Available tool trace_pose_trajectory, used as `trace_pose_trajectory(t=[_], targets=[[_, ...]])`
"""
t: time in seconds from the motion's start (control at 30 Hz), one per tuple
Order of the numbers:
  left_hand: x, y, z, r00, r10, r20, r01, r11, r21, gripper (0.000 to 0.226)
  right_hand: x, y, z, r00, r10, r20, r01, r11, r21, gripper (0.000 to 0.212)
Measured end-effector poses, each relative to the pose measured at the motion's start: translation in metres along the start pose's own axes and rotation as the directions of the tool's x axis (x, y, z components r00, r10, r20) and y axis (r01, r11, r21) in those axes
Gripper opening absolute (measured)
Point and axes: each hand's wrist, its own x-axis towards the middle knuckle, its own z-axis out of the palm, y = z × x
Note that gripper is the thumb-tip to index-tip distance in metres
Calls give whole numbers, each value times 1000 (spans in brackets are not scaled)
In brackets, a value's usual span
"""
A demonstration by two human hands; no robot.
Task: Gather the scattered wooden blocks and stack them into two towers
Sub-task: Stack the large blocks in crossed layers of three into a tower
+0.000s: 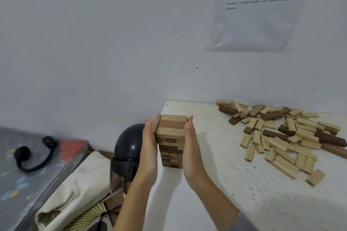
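1 tower (pixel 171 137) centre frame, nr left edge of table (pixel 216 202). Left hand (pixel 150 144) + right hand (pixel 190 137) pressed flat on its 2 sides, fingers straight. Risk (judged): uneven squeeze tips it off edge. Loose blocks (pixel 300 133) mid-right.

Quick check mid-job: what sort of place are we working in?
Probably a makeshift task corner in an ordinary room: a printed instruction sheet on the bare wall, a white speckled table against it, and a helmet and cloth bag left beside.
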Motion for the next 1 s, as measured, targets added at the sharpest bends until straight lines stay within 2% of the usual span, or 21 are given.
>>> trace_pose_trajectory(t=[0.13, 0.27, 0.37, 0.47, 0.57, 0.77, 0.83, 0.87, 1.0], targets=[[-2, 0, 5, 1000, 22, -14, -22, 999, 34, 44, -4, -4, 4, 999, -30, -33, 30, 999, 12, 89], [-1, 2, 6, 998, 14, -62, -12, 999, 36, 41, -5, -7, 6, 998, -39, -42, 38, 999, -10, 93], [-2, 2, 10, 998, 19, -64, -17, 999, 30, 41, -4, -6, 8, 997, -44, -57, 43, 999, -29, 88], [-4, 2, 12, 997, 34, -74, -31, 999, 42, 37, -4, -5, 10, 997, -40, -62, 39, 999, -8, 94], [-4, 3, 13, 996, 32, -78, -29, 999, 35, 38, -3, -5, 11, 997, -40, -67, 40, 999, -11, 83], [-4, 4, 9, 997, 12, -76, -8, 999, 51, 39, -1, -3, 8, 998, -23, -64, 24, 1000, 8, 105], [-5, 7, 6, 997, 14, -70, -12, 999, 41, 45, -1, -9, 3, 998, -9, -70, 10, 1000, 16, 106], [-6, 10, 4, 997, 22, -72, -20, 999, 33, 50, -2, -13, -1, 997, -12, -78, 14, 1000, 21, 102], [-8, 24, -1, 990, 88, -107, -84, 996, 41, 52, -5, -32, -21, 992, -43, -121, 49, 998, 44, 62]])
